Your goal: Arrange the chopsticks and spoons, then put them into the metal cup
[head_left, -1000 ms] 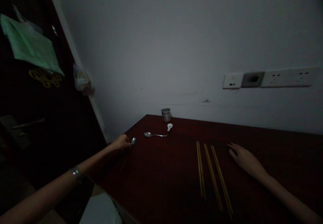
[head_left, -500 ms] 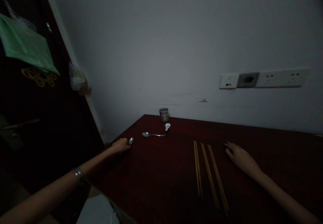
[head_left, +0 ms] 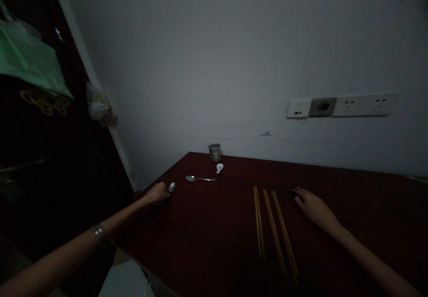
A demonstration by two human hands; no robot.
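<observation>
Dim light falls on a pale wall (head_left: 214, 65) with a row of sockets (head_left: 347, 106), a dark door (head_left: 76, 154) to the left, and a dark red bench (head_left: 214, 230) below. At the bench's left edge, the left hand (head_left: 158, 194) (a silvery band (head_left: 99, 231) circles its wrist) has its grip closed around a metal spoon (head_left: 172, 187). That spoon's bowl points away from the person, past the fingers, and its handle slants back toward the near left; whether it touches the bench, I cannot tell. To its right lies a second spoon (head_left: 190, 179), bowl to the left, handle pointing right. Just beyond the handle's end is a white scoop (head_left: 220, 167), and behind that a metal cup (head_left: 215, 153) stands upright near the wall. Farther right, three pairs of chopsticks (head_left: 274, 231) lie side by side, running toward the near edge. Just right of their far ends, the right hand (head_left: 312, 208) rests palm down on the bench, its grip loose, fingers extended and holding nothing. Green cloth (head_left: 30, 56) hangs on the door.
</observation>
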